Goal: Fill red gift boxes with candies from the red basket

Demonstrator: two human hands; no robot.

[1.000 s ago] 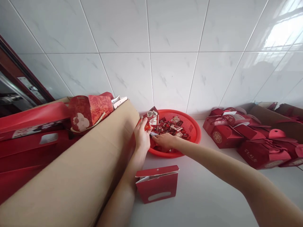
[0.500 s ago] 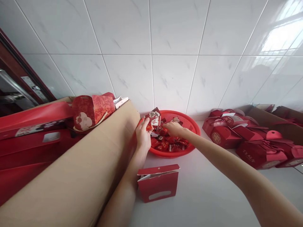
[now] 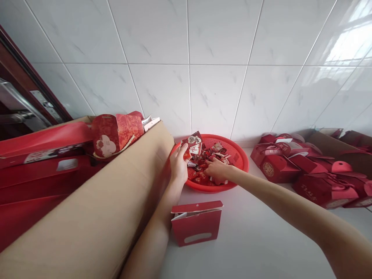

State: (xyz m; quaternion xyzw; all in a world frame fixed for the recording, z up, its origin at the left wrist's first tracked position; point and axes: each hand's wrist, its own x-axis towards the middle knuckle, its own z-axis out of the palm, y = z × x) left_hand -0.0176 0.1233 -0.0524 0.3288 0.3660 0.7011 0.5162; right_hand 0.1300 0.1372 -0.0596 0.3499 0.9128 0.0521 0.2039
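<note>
A round red plastic basket holds many small wrapped candies in red and dark wrappers. My left hand, at its left side, is closed on red candy packets with white patches and dark characters. Inside the basket my right hand reaches down among the candies, its fingertips at the wrappers; whether it grips one is hard to tell. Nearer to me a red box with an oval window stands upright on the white surface, its top slightly parted.
On the left is a large cardboard box with red gift boxes and red bags inside. Several folded red gift boxes stand at the right, beside another cardboard box. A white tiled wall rises behind the basket.
My right hand has moved slightly lower among the candies, and its fingers have shifted. My left hand still holds the packets. The whole view has shifted a little.
</note>
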